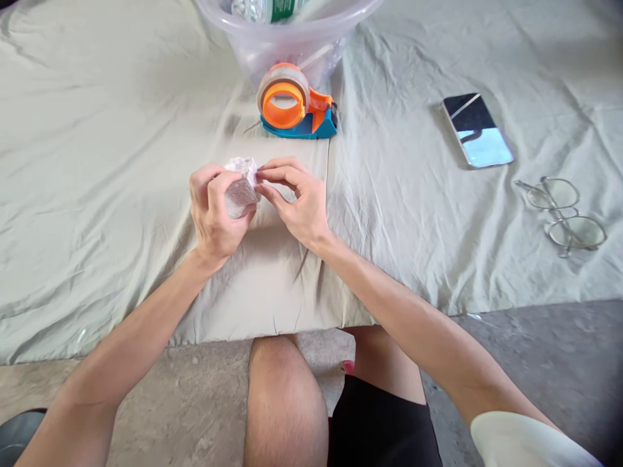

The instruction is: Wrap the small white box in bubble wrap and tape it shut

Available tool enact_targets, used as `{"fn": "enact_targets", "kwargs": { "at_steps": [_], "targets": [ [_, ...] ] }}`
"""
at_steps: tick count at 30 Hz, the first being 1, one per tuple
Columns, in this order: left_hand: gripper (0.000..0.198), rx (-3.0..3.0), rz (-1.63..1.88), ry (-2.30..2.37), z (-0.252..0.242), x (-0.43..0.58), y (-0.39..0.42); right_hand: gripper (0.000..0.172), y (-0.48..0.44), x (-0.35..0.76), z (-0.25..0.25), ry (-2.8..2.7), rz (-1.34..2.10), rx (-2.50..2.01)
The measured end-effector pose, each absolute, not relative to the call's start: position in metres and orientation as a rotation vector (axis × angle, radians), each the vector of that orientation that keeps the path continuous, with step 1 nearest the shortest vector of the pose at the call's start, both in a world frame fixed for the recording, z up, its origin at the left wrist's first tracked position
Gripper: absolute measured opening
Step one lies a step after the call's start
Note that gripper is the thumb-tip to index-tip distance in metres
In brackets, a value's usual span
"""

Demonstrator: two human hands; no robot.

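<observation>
A small bundle in clear, crinkled plastic wrap [242,191] is held up over the cloth, near the front of the table. My left hand [213,211] grips it from the left, fingers and thumb curled round it. My right hand [296,198] pinches the wrap at the bundle's right side between thumb and fingertips. What lies inside the wrap I cannot make out. Just beyond my hands stands an orange and blue tape dispenser [311,123] with a roll of clear tape [261,97] on it.
Behind the dispenser is a translucent plastic basin [292,39] holding a bottle with a green label [282,9]. A phone [477,130] and a pair of glasses [564,211] lie to the right on the wrinkled grey-green cloth [97,162]. The table's front edge runs above my knees.
</observation>
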State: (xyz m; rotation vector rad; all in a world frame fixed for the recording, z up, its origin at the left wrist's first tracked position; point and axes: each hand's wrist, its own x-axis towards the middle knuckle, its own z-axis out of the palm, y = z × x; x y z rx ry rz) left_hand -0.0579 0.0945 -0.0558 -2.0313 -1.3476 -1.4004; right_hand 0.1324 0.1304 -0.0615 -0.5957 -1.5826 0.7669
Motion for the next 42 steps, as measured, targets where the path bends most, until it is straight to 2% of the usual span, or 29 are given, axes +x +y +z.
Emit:
{"fn": "enact_targets", "kwargs": {
  "at_steps": [3, 8, 18, 23, 29, 32, 34, 38, 42],
  "targets": [
    [0.021, -1.992, -1.389, -1.244, -0.054, -0.058, 0.096, 0.024, 0.129, 0.132, -0.061, -1.583, 0.747, -0.608],
    [0.032, -1.971, -1.357, -1.121, -0.053, -0.051, 0.096, 0.017, 0.126, 0.130, -0.059, -1.560, 0.763, -0.621],
    [0.022, -1.999, -1.414, -1.401, -0.074, -0.056, 0.097, 0.013, 0.121, 0.125, -0.056, -1.572, 0.643, -0.709],
    [0.032, -2.108, -1.544, -1.353, -0.067, -0.054, 0.091, 0.014, 0.119, 0.125, -0.053, -1.557, 0.603, -0.711],
    [0.039, -1.991, -1.446, -1.264, -0.052, -0.049, 0.093, 0.014, 0.122, 0.135, -0.049, -1.620, 0.577, -0.638],
    [0.029, -2.005, -1.442, -1.146, -0.051, -0.049, 0.095, 0.040, 0.126, 0.141, -0.050, -1.729, 0.501, -0.585],
    [0.022, -2.013, -1.422, -1.120, -0.053, -0.052, 0.095, 0.045, 0.129, 0.145, -0.053, -1.812, 0.441, -0.543],
    [0.005, -1.978, -1.322, -1.202, -0.060, -0.060, 0.097, 0.025, 0.137, 0.147, -0.059, -1.885, 0.398, -0.480],
    [0.008, -1.990, -1.409, -1.074, -0.067, -0.064, 0.105, 0.016, 0.142, 0.149, -0.057, -1.855, 0.330, -0.396]
  ]
}}
